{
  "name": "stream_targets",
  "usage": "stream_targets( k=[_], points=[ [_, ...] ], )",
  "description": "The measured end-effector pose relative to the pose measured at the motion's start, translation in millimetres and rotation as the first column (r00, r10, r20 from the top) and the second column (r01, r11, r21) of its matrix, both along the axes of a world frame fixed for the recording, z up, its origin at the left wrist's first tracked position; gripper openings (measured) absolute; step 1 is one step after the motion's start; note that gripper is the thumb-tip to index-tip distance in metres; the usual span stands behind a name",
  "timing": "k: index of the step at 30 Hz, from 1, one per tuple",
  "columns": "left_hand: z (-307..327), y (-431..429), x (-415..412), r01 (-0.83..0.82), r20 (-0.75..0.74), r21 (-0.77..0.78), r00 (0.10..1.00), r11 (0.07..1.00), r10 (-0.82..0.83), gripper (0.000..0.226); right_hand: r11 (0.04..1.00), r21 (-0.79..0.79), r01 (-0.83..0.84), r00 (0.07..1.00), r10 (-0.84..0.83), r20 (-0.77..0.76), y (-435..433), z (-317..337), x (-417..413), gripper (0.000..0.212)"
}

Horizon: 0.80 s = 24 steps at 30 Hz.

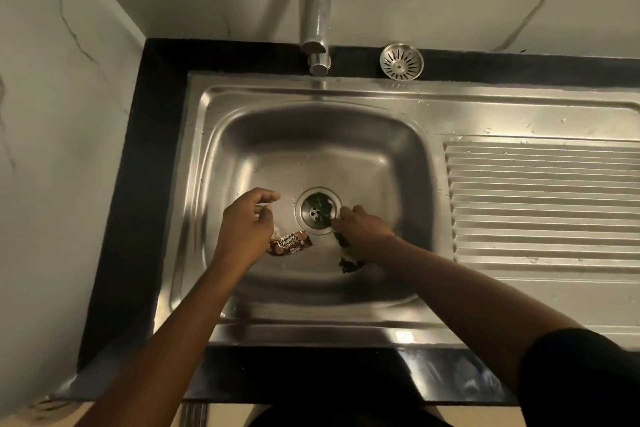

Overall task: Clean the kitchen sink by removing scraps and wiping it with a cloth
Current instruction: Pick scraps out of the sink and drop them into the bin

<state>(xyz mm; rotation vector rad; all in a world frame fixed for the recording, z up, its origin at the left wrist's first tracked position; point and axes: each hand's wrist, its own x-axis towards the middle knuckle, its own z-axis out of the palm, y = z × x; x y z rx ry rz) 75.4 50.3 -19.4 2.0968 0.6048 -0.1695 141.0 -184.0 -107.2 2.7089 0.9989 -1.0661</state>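
Note:
The steel sink (311,121) has green leaf scraps (320,204) lying in its open drain (313,215). My right hand (363,229) reaches to the drain's right rim, its fingers curled round dark leaf pieces that show under the palm. More dark leaf scraps (349,265) lie on the basin floor just below that hand. A brown snack wrapper (291,242) lies left of the drain. My left hand (247,218) hovers over the wrapper's left end with loosely curled fingers, a gap between thumb and forefinger, and nothing seen in it. No cloth is in view.
The tap (317,10) stands at the back, above the basin. A round metal strainer (401,61) lies on the black counter (138,184) behind the sink. The ribbed drainboard (540,201) runs off to the right. Marble walls close the back and left.

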Motion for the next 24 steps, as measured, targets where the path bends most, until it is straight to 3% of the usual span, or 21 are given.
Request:
stream_targets(
  k=[7,10,16,19,24],
  points=[
    [-23,8,-4,0.044,-0.094,0.043,0.995,0.998,-0.040,0.035,0.999,0.023,0.036,0.999,-0.036,-0.016,4,-6,-6,0.031],
    [-41,6,-2,0.197,-0.214,0.117,0.962,0.974,-0.169,0.038,0.998,0.021,0.064,0.998,-0.064,-0.004,2,-6,-5,0.031],
    [-76,-4,4,0.469,-0.489,0.222,0.812,0.855,-0.319,0.051,0.976,0.037,0.214,0.977,-0.213,-0.026,4,-5,-6,0.021],
    [-85,-9,9,0.564,-0.511,0.309,0.778,0.766,-0.366,0.036,0.909,0.106,0.403,0.914,-0.396,-0.085,5,1,-4,0.020],
    [-91,-16,11,0.659,-0.508,0.344,0.729,0.669,-0.458,0.019,0.719,0.269,0.641,0.767,-0.619,-0.173,-2,24,-5,0.013]
  ],
)
